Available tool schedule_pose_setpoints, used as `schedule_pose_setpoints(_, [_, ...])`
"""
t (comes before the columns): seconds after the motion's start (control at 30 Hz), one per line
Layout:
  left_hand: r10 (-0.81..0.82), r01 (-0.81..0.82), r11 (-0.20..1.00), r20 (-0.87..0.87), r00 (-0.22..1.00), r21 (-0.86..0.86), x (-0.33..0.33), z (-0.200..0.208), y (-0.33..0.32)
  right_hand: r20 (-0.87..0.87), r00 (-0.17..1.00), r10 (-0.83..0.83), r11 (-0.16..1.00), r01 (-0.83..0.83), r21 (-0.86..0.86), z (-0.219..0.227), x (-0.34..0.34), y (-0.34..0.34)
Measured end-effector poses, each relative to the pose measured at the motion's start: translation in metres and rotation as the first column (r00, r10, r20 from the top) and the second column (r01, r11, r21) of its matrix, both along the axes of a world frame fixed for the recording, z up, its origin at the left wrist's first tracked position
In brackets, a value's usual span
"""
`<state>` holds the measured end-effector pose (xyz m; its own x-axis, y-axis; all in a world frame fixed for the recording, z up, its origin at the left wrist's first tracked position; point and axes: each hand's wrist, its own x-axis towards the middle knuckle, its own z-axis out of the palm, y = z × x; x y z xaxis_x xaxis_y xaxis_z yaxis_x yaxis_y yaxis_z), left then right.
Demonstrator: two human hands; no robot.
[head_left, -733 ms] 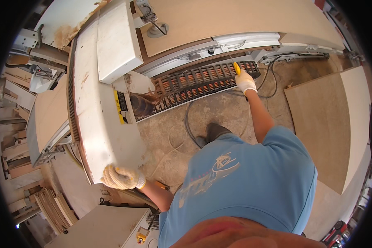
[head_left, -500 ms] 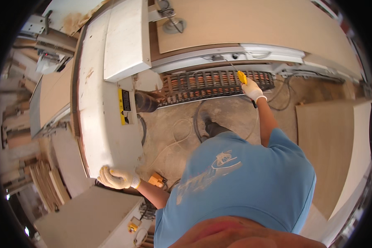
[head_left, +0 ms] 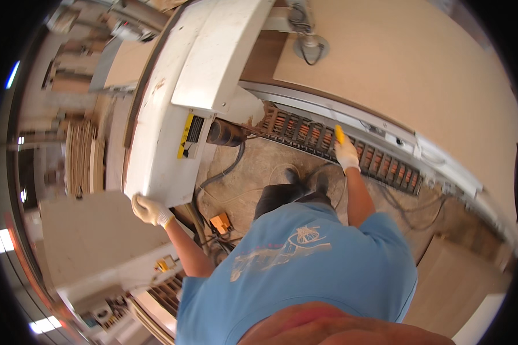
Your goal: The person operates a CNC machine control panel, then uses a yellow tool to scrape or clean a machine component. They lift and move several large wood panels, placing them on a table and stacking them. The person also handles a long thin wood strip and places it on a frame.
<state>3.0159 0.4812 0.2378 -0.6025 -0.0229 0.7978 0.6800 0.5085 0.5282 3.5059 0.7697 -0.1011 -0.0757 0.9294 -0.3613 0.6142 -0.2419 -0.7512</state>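
My left hand [head_left: 149, 210], in a pale knitted glove, is closed over the lower corner of a white machine housing [head_left: 155, 155], fingers together and curled at its edge. Out to the right, my right hand [head_left: 346, 154] wears a similar glove. It is wrapped round a yellow air blow gun [head_left: 339, 134], which points away from me; its thin nozzle is hard to make out now. A pale thin hose hangs below that hand. Just beyond lies a black slatted cable chain [head_left: 311, 135] with orange cables inside, running along the machine bed.
A large tan board [head_left: 397, 69] lies on the machine bed behind a metal rail [head_left: 380, 123]. A dark cylinder [head_left: 225, 133] juts from the housing. Cables and an orange box [head_left: 221, 223] lie on the floor [head_left: 253, 167]. Another board [head_left: 454, 282] stands at lower right.
My view has turned, so the machine now slants down to the right. My right hand still holds the blow gun, now over the cable chain's middle. My left hand stays at the housing corner.
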Motion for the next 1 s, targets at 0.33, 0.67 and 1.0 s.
schedule_pose_setpoints(0.33, [0.071, -0.099, 0.989, -0.235, 0.969, -0.112, -0.042, -0.015, -0.009, -0.089, 0.621, -0.779, 0.625, 0.781, -0.014, -0.039, 0.245, -0.03])
schedule_pose_setpoints(0.67, [-0.123, 0.127, 0.992, -0.332, 0.935, -0.011, -0.054, -0.026, -0.009, 0.178, 0.819, -0.545, 0.838, 0.535, 0.105, -0.059, 0.149, -0.007])
schedule_pose_setpoints(1.0, [-0.265, 0.283, 0.959, -0.304, 0.915, 0.016, -0.077, -0.042, -0.011, 0.074, 0.875, -0.478, 0.878, 0.477, 0.028, -0.012, 0.019, -0.032])
